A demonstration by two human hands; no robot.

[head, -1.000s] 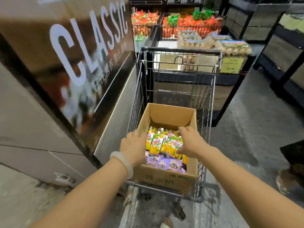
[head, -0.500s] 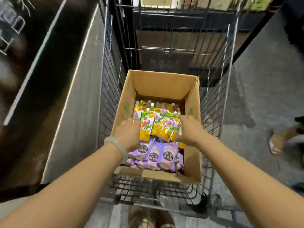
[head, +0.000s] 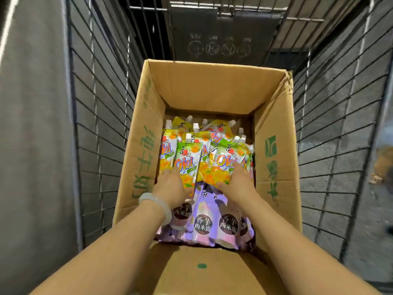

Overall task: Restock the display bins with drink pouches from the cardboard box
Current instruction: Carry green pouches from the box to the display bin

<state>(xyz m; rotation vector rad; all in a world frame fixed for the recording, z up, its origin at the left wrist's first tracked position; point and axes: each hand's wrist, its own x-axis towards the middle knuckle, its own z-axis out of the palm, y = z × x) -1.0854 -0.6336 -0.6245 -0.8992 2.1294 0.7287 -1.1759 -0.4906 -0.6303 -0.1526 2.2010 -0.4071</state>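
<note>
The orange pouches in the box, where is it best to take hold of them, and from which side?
Probably grip the orange pouches by their lower bodies, from both outer sides of the bunch: they stand packed, spouts pointing away, and left hand and right hand already flank them.

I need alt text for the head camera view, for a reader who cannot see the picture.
Two bare hands, left hand and right hand, reach into an open cardboard box and gather the orange drink pouches between them. Purple drink pouches lie nearer the person, and the box sits in a wire shopping cart.
</note>
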